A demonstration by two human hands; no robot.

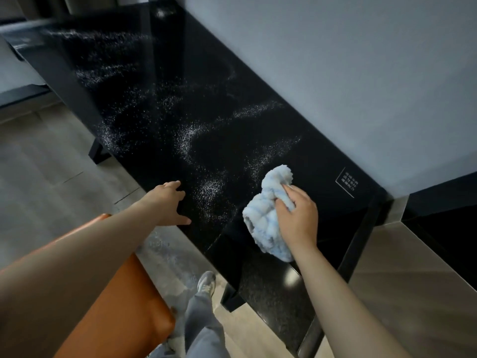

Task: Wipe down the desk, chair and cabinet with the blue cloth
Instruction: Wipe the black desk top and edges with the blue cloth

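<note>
A long glossy black desk (160, 81) runs from near right to far left and is streaked with white dust. My right hand (296, 215) grips a crumpled pale blue cloth (268, 210) and holds it down on the desk's near right part. My left hand (167, 202) rests at the desk's front edge with its fingers spread and holds nothing. An orange chair seat (124, 306) sits at the lower left, partly under my left forearm.
A grey wall (335, 73) borders the desk's far side. A small white-printed label (347, 182) lies on the desk's right end. A low grey and black unit (426, 254) stands to the right. Pale wood floor (51, 161) lies at left, with my leg and shoe (206, 282) below.
</note>
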